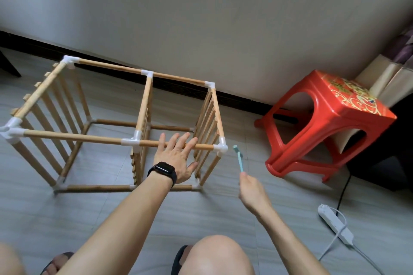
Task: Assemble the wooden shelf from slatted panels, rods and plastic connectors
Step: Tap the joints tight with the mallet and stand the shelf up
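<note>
your bare knees sit at the bottom of the view, over a grey tiled floor. your right hand (250, 187) is lower right, fingers pinched round the handle end of a small teal hammer (238, 158). its handle points up and away from you, slightly left. your left hand (176, 156), watch on the wrist, lies flat with fingers straight and spread across the front top rod (152, 143). that rod runs left to right in front of you.

the shelf frame (144, 105) stands on the floor ahead, with three slatted panels upright and rods joined by white plastic parts. its front right top connector (220, 148) is just left of the hammer head, apart from it. your right hand is the one placed to tap it; the swing would go leftward and down, it seems.

a red plastic stool (324, 118) stands further right, near the wall.
</note>
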### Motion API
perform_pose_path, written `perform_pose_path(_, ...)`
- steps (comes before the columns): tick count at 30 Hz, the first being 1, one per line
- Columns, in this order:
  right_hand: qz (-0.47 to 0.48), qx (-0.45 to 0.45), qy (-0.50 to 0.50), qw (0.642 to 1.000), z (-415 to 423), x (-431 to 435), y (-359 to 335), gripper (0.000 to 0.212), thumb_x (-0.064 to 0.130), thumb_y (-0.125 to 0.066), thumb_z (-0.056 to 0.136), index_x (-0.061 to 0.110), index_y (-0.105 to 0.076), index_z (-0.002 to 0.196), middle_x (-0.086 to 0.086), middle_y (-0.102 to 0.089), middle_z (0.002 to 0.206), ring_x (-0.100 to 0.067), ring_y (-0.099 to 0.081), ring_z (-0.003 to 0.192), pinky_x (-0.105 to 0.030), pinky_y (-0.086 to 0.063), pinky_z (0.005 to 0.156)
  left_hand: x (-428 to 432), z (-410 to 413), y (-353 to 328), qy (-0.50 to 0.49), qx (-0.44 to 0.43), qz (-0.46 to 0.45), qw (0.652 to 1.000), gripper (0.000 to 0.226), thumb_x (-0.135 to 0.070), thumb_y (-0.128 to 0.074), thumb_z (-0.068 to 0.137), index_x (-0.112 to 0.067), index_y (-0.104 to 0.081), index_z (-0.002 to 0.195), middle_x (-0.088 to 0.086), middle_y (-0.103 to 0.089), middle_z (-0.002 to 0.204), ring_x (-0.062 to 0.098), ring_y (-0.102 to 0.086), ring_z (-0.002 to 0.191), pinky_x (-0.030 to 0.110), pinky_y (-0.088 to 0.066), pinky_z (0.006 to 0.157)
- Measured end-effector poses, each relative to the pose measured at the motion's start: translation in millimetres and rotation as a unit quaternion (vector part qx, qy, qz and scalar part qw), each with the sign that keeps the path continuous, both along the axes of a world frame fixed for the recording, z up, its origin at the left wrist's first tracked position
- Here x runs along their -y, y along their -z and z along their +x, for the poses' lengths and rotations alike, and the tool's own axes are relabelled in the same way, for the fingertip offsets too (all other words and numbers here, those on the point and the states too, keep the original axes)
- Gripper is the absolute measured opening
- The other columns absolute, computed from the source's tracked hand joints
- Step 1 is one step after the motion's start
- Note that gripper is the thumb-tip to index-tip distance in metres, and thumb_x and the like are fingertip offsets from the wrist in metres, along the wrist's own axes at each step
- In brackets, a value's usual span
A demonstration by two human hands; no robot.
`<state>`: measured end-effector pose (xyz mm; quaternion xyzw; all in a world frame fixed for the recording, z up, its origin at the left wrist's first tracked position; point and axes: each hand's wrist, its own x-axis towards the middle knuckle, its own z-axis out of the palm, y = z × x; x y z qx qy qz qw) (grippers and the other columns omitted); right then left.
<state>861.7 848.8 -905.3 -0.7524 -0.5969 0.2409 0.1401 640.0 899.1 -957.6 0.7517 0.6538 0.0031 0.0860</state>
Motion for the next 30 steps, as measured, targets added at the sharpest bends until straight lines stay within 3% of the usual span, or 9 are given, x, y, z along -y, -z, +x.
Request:
perform_pose_path(5,0.223,-0.131,0.087,0.962,6.7,2.0,-7.2,0.046,0.04,-0.026,0.107,0.016,-0.047,0.074,-0.001,-0.055,0.063,-0.015,-0.053,0.063,-0.038,-0.036,0.065,-1.3,0.7,1.0,0.001,-0.005,-0.001,1.0,0.077,-0.065,-0.034,0.097,-0.037,0.007,0.157,-0.004,0.008,0.167,0.025,0.004,0.154,0.059,0.013,0.118)
perform_pose_path(9,0.014,-0.017,0.017,1.0,-1.3,-6.7,4.2,0.045,0.041,-0.022,0.108,0.019,-0.044,0.075,-0.01,-0.062,0.087,-0.036,-0.056,0.088,-0.04,-0.042,0.077,-1.0,0.6,1.4,0.0,-0.008,-0.002,1.0,0.079,-0.067,-0.035,0.096,-0.037,0.007,0.157,-0.004,0.007,0.167,0.026,0.003,0.154,0.059,0.012,0.118)
perform_pose_path(12,0.211,-0.085,0.089,0.97,-5.1,-9.9,-11.4,0.044,0.043,-0.024,0.107,0.013,-0.048,0.085,-0.008,-0.061,0.073,-0.041,-0.059,0.081,-0.038,-0.033,0.066,-1.4,0.7,2.3,0.0,-0.012,0.001,1.0,0.081,-0.067,-0.037,0.095,-0.036,0.006,0.157,-0.003,0.005,0.167,0.026,0.002,0.154,0.059,0.012,0.118)
perform_pose_path(14,0.256,-0.107,0.1,0.955,-7.7,-7.4,-10.0,0.047,0.046,-0.022,0.106,0.011,-0.048,0.088,-0.006,-0.059,0.068,-0.039,-0.059,0.073,-0.037,-0.033,0.063,-1.8,0.2,2.0,0.001,-0.012,0.0,1.0,0.082,-0.067,-0.038,0.095,-0.036,0.006,0.157,-0.003,0.005,0.167,0.026,0.002,0.154,0.059,0.012,0.118)
perform_pose_path(17,0.013,-0.001,0.033,0.999,-9.1,-7.9,6.2,0.044,0.044,-0.018,0.107,0.017,-0.052,0.097,-0.016,-0.068,0.099,-0.041,-0.06,0.094,-0.042,-0.043,0.075,-0.2,1.0,2.2,-0.002,-0.019,0.002,1.0,0.083,-0.068,-0.038,0.094,-0.036,0.007,0.156,-0.003,0.006,0.167,0.027,0.002,0.154,0.06,0.011,0.118)
perform_pose_path(22,0.179,-0.074,0.053,0.98,-7.7,-9.6,-0.9,0.042,0.037,-0.023,0.108,0.013,-0.051,0.087,-0.003,-0.059,0.067,-0.03,-0.059,0.069,-0.038,-0.033,0.062,-1.5,0.3,0.8,0.0,-0.021,-0.001,1.0,0.084,-0.068,-0.039,0.094,-0.035,0.006,0.157,-0.002,0.006,0.167,0.027,0.002,0.154,0.06,0.012,0.118)
perform_pose_path(25,-0.013,0.071,-0.004,0.997,-4.7,-13.8,11.9,0.05,0.042,-0.017,0.107,0.014,-0.058,0.107,-0.017,-0.068,0.109,-0.041,-0.06,0.105,-0.039,-0.041,0.077,-0.3,0.7,1.9,0.0,-0.021,0.002,1.0,0.084,-0.068,-0.04,0.094,-0.035,0.006,0.157,-0.002,0.005,0.167,0.027,0.002,0.154,0.06,0.012,0.118)
perform_pose_path(26,-0.004,0.076,-0.006,0.997,-0.7,-15.9,11.0,0.05,0.042,-0.017,0.107,0.015,-0.058,0.103,-0.019,-0.067,0.112,-0.041,-0.059,0.106,-0.039,-0.039,0.077,-0.6,0.6,1.3,0.002,-0.023,-0.002,1.0,0.085,-0.068,-0.04,0.094,-0.035,0.007,0.157,-0.002,0.006,0.167,0.027,0.002,0.154,0.06,0.011,0.118)
perform_pose_path(30,0.226,-0.054,-0.001,0.973,-2.2,-6.8,-17.2,0.039,0.035,-0.026,0.108,0.018,-0.043,0.078,-0.003,-0.057,0.063,-0.017,-0.057,0.063,-0.033,-0.032,0.057,-1.8,0.6,1.8,0.002,-0.03,0.001,1.0,0.085,-0.068,-0.04,0.094,-0.035,0.008,0.156,-0.002,0.006,0.167,0.027,0.002,0.154,0.06,0.012,0.118)
